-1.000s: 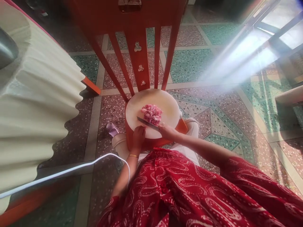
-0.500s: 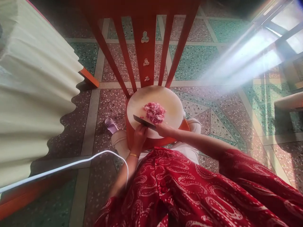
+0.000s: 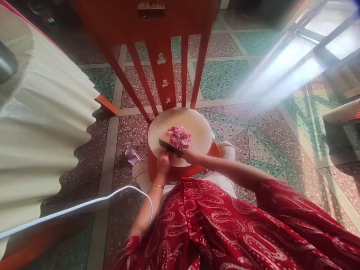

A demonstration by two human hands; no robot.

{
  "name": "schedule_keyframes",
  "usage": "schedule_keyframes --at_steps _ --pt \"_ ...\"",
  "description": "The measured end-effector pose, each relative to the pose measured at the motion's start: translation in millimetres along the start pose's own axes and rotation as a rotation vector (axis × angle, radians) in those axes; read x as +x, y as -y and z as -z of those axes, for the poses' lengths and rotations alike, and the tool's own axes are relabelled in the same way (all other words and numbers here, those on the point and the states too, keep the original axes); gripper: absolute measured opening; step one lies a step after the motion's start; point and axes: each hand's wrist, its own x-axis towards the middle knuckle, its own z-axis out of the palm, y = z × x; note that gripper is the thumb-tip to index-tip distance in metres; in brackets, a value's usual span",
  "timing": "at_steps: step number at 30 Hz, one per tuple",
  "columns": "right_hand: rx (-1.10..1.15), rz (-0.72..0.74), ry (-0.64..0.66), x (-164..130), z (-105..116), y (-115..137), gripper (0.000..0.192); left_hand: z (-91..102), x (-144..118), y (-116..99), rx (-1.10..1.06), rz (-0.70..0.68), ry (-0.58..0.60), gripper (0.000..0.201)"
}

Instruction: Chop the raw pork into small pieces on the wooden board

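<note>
No legible text, label, brand, number or sign is present in the head view. The red wooden chair back (image 3: 165,71) carries only three small carved ornaments, not characters. The red garment with white swirl pattern (image 3: 225,225) bears decoration only. A pale fitting at the top of the chair is too blurred to read.

Single head-worn camera looking steeply down from above.

The view faces forward and down over the person's red patterned lap (image 3: 225,232) to a round chopping board (image 3: 197,127) on an orange chair (image 3: 165,56), seen from some way above. Wide-angle bending curves the tiled floor (image 3: 239,75) at the edges. No second view shares the scene.
</note>
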Motion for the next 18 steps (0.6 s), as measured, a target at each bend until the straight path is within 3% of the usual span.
schedule_keyframes --at_steps 6,12,15,18 --pt "-0.073 -0.038 0.008 33.7 -1.7 15.6 0.027 2.8 -0.3 -14.9 0.030 -0.028 0.091 0.014" --pt "-0.148 0.027 -0.003 54.7 7.2 32.1 0.023 -2.5 0.7 -10.8 0.016 0.035 0.077 0.020" --pt "-0.152 0.031 0.024 51.8 11.0 34.4 0.024 -4.2 1.3 -10.6 0.023 0.048 0.087 0.019" --pt "-0.066 0.003 0.063 32.0 9.9 20.1 0.028 -4.6 0.6 -11.8 0.021 0.049 0.078 0.015"
